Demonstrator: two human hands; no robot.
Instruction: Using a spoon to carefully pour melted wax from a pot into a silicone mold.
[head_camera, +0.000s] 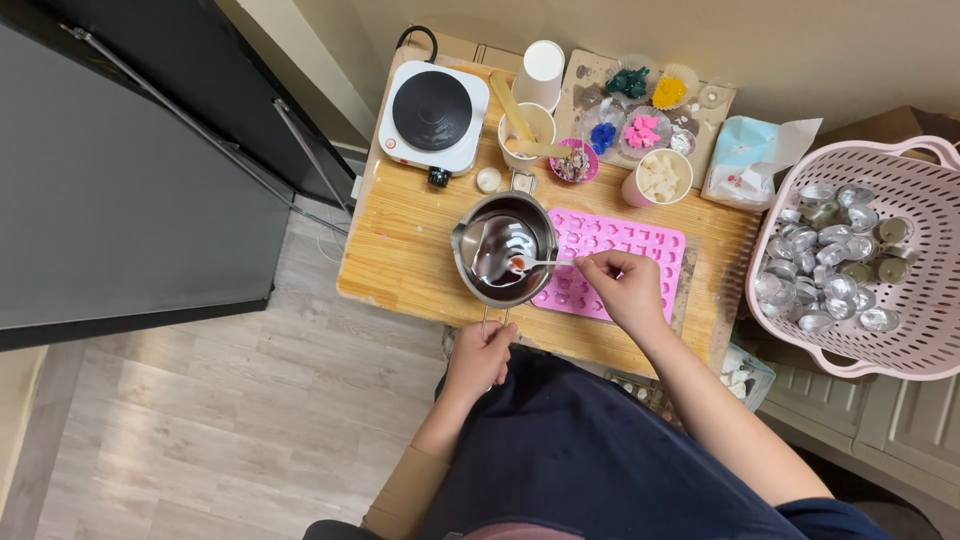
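Observation:
A steel melting pot (500, 262) stands on a small wooden table (400, 250), partly over a pink silicone mould (620, 240). My left hand (482, 355) grips the pot's handle at the table's front edge. My right hand (622, 285) pinches a small metal spoon (535, 264). The spoon's bowl rests inside the pot and carries a reddish bit. The pot's inside looks shiny, with clear liquid.
A white single hot plate (432, 115) sits at the back left. Behind the mould stand paper cups (527, 130), a pink bowl (574, 160), a cup of white chunks (662, 177) and a tray of coloured shapes (640, 110). A pink basket (880, 250) of several metal cups stands at right.

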